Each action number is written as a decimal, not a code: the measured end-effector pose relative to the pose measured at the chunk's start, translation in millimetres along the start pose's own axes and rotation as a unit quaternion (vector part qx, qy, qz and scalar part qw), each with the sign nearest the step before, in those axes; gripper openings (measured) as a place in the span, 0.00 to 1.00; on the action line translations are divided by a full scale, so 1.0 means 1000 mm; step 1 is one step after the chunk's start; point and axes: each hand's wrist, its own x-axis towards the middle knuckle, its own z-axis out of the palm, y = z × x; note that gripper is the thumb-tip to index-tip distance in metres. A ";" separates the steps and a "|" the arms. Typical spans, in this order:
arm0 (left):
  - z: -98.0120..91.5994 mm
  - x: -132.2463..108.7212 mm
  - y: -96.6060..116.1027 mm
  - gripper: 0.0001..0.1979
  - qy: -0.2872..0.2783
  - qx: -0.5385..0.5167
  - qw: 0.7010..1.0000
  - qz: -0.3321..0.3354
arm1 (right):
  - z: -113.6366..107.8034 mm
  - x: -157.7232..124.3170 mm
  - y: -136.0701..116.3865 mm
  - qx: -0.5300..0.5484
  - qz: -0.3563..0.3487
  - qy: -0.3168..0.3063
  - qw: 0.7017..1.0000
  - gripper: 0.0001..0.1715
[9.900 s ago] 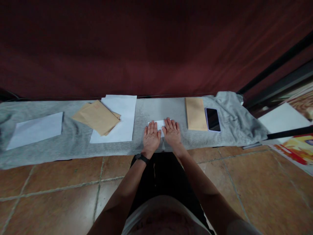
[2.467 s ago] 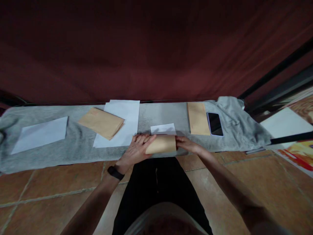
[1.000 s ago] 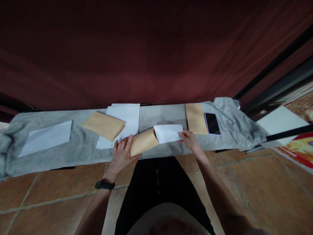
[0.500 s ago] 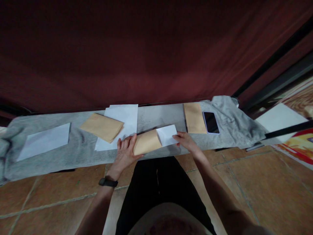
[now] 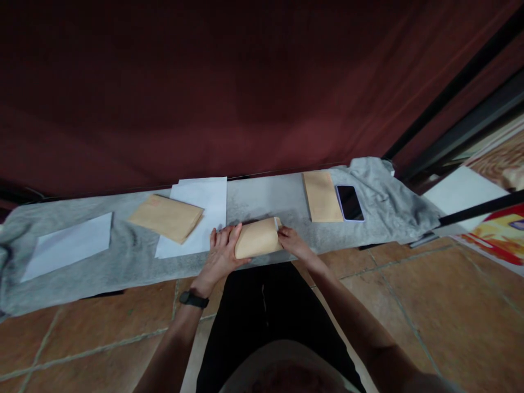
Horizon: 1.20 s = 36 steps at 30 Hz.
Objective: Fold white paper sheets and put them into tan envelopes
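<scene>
Just inside the cloth (image 5: 141, 245) edge, the left hand (image 5: 223, 251) holds an envelope (image 5: 257, 240); the right hand (image 5: 292, 241)'s grip is unclear.

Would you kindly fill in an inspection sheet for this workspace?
Surface: grey cloth, rumpled at its right end.
Work in hand: brown envelope, with a sliver of white paper showing at its right end.
Clutter: left envelope pile partly over white sheets; single white sheet farther left; right envelope stack beside a smartphone.
Hands: left hand grips the envelope's left end; right hand is at its right end, fingertips partly hidden.
Cables: nothing clearly identifiable as one.
Surroundings: dark red curtain behind, tiled floor in front, printed panel at far right.
</scene>
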 end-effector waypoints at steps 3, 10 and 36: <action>0.001 0.001 -0.001 0.59 -0.004 -0.012 1.000 0.000 | 0.002 -0.002 0.005 0.004 -0.008 0.008 1.000 0.13; -0.002 0.005 0.000 0.59 -0.012 -0.014 1.000 0.010 | 0.008 -0.003 0.015 0.152 0.037 0.196 0.968 0.20; 0.037 0.047 0.084 0.24 0.138 -0.743 0.530 -0.385 | 0.031 -0.005 0.005 0.365 0.071 0.193 0.908 0.16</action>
